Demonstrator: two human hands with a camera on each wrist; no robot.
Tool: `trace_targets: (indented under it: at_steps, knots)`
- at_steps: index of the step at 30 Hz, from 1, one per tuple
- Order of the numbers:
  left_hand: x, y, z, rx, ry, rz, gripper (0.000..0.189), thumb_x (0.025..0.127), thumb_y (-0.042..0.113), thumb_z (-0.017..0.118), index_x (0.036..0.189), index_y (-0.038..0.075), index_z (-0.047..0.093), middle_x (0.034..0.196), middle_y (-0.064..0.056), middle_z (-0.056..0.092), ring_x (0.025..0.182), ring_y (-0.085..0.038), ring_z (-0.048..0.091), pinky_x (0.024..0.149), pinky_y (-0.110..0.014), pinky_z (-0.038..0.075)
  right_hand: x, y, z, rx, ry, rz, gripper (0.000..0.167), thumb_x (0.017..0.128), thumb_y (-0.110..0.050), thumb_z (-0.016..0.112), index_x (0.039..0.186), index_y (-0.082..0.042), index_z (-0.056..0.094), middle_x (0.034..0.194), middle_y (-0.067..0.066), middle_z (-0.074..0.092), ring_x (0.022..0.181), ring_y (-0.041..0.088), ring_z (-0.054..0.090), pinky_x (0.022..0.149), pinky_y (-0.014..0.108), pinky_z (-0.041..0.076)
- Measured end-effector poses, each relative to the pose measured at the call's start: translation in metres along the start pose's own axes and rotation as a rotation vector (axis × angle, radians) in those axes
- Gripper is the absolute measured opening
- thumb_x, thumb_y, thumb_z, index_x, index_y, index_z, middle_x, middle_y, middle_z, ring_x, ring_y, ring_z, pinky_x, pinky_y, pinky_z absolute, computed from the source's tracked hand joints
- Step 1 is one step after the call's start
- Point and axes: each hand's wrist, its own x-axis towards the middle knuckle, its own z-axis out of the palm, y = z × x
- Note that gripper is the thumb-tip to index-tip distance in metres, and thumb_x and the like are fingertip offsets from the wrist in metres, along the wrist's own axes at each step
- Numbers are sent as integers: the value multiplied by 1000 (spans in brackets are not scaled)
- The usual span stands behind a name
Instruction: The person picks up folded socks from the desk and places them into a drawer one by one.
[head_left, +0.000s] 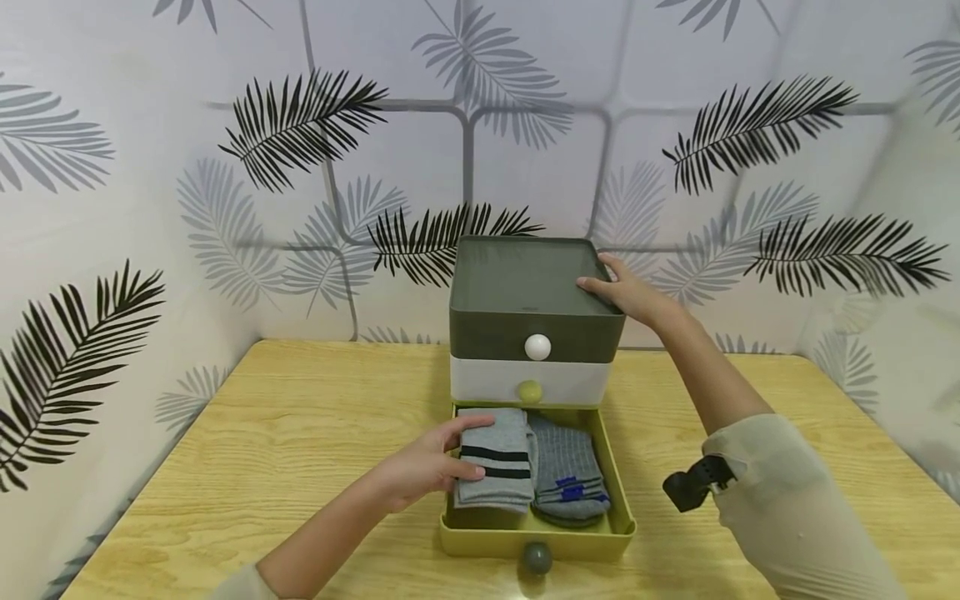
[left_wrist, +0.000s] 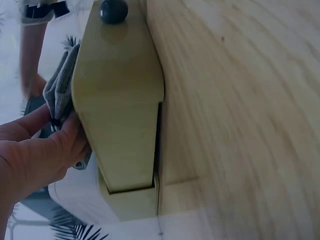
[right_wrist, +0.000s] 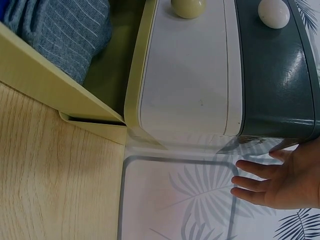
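Observation:
My left hand (head_left: 423, 467) pinches a folded light grey pair of socks (head_left: 495, 492) with black stripes, thumb and fingers at its left side. The pair is at the left of the pulled-out green drawer (head_left: 487, 543); in the left wrist view the folded socks (left_wrist: 62, 82) show above the drawer rim. To their right in the drawer lie darker grey ribbed socks (head_left: 566, 454) with blue marks. My right hand (head_left: 626, 289) rests on the right edge of the drawer unit's dark top (head_left: 525, 275); the right wrist view shows its fingers extended beside the unit.
Above the open drawer are a white drawer (head_left: 480, 381) with a green knob and a dark drawer (head_left: 487, 335) with a white knob, both closed. The unit stands on a wooden table (head_left: 322, 417) before a leaf-patterned curtain (head_left: 420, 167).

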Motion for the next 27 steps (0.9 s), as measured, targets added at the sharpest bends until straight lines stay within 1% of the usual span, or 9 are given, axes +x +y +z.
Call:
trace_targets:
  at_steps: [2, 4, 8, 10, 12, 16, 22, 24, 27]
  knots:
    - [7, -4, 6, 46, 25, 7, 63, 86, -10, 56, 141, 7, 33, 131, -23, 34, 96, -25, 54, 71, -32, 49, 0, 0, 0, -5, 3, -3, 77, 96, -38, 42, 147, -2, -4, 149, 23, -9, 134, 41, -3, 104, 54, 9]
    - [12, -8, 11, 167, 54, 24, 62, 86, -8, 58, 141, 8, 35, 137, -24, 30, 109, -31, 48, 74, -35, 48, 0, 0, -1, -10, 2, -4, 77, 96, -38, 42, 147, -3, -4, 149, 23, -9, 134, 41, -3, 104, 54, 9]
    - [20, -12, 21, 531, 86, 69, 62, 85, -3, 62, 141, 5, 35, 143, -21, 28, 129, -36, 27, 89, -44, 41, 0, 1, -1, -11, 0, -5, 77, 96, -38, 42, 147, -2, -4, 149, 23, -8, 134, 40, -3, 104, 54, 8]
    - [23, -12, 27, 727, 87, 73, 63, 85, -2, 62, 140, 1, 33, 137, -21, 38, 120, -34, 42, 88, -43, 42, 0, 1, -1, -5, -1, -3, 77, 96, -38, 42, 147, -3, -3, 149, 23, -8, 134, 40, -3, 104, 54, 9]
    - [24, -12, 33, 918, 93, 79, 63, 84, -3, 63, 139, -3, 33, 124, -21, 52, 96, -29, 58, 76, -36, 47, 0, 1, -1, -4, 0, -2, 78, 96, -38, 43, 147, -3, -4, 149, 24, -8, 134, 41, -2, 104, 54, 9]
    - [26, -15, 44, 1279, 139, 100, 58, 83, -4, 64, 136, -4, 39, 90, -18, 63, 60, -20, 56, 49, -24, 43, -1, 1, -2, 0, 3, -2, 78, 96, -38, 43, 147, -3, -4, 149, 24, -8, 134, 41, -2, 104, 54, 9]
    - [25, -15, 55, 1760, 304, 123, 44, 79, 8, 73, 120, 10, 59, 87, -12, 64, 79, -23, 61, 52, -24, 50, -2, 1, -2, -4, -1, -5, 78, 96, -38, 43, 147, -3, -5, 149, 24, -8, 134, 41, -2, 104, 55, 9]
    - [23, -12, 56, 1842, 356, 127, 34, 77, 9, 75, 108, 13, 64, 86, -10, 63, 82, -22, 57, 55, -24, 50, -1, 1, -2, -2, -1, -5, 78, 96, -38, 43, 147, -3, -5, 149, 23, -9, 134, 41, -3, 104, 55, 9]
    - [20, -8, 54, 1882, 439, 205, 19, 75, 15, 76, 90, 14, 64, 77, -6, 58, 75, -18, 52, 50, -25, 47, 0, 2, -1, 1, 2, -5, 77, 96, -38, 43, 147, -3, -4, 149, 22, -9, 134, 40, -3, 104, 54, 8]
